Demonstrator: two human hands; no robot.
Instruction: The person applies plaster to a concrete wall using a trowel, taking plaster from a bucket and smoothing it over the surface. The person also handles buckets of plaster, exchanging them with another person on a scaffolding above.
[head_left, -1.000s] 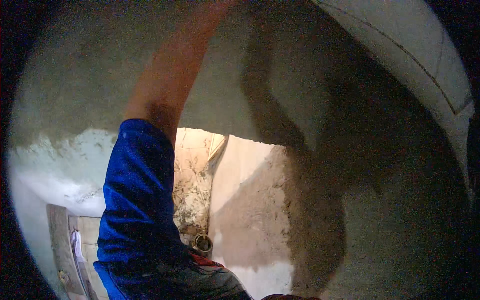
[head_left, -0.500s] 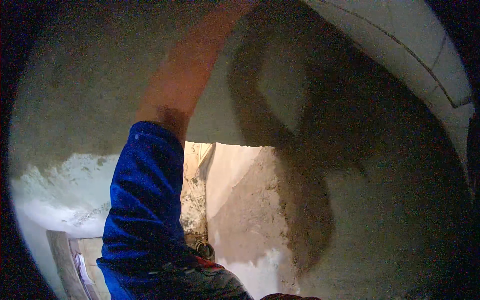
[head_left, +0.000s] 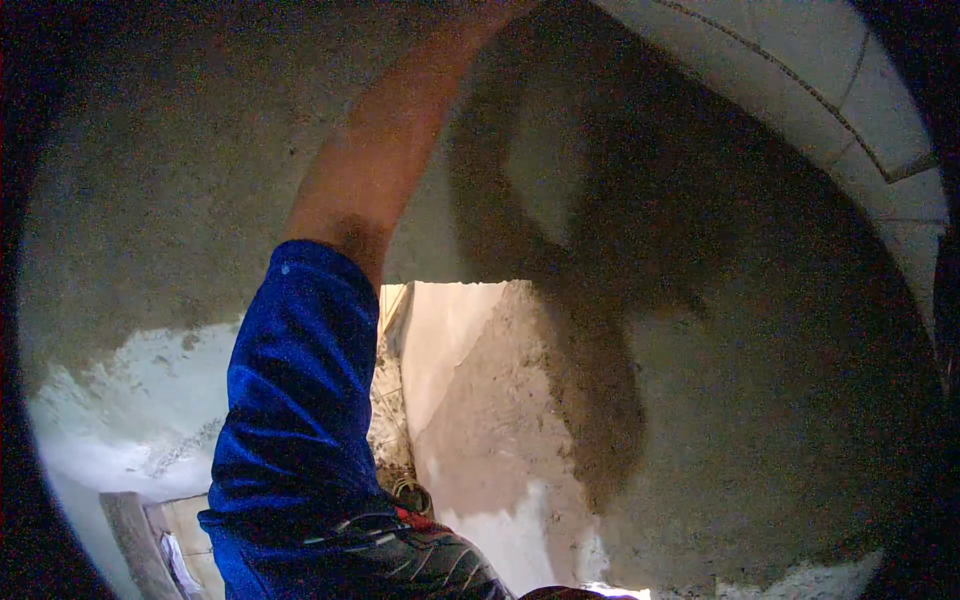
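My bare left arm point(head_left: 375, 150) rises from a blue sleeve point(head_left: 300, 390) and stretches up along a grey, plaster-like wall point(head_left: 770, 440). Its hand lies beyond the top edge, so whatever it holds or touches is hidden. Nothing of my right hand shows. A dark shadow point(head_left: 650, 190) of a body and bent arm falls across the wall, right of my arm. Dark clothing with pale lines and a bit of red point(head_left: 420, 555) fills the bottom middle.
Large pale tiles point(head_left: 790, 55) with dark joints border the upper right. Past the wall's straight edge is a lit, patchy brown-and-white surface point(head_left: 490, 430). A coiled object point(head_left: 412, 493) lies near my sleeve. White patches point(head_left: 140, 400) and a greyish post point(head_left: 135, 545) are at left.
My arm and sleeve have shifted slightly right in the picture. The shadow and the lit gap sit a little further left, and a bright strip shows at the bottom edge.
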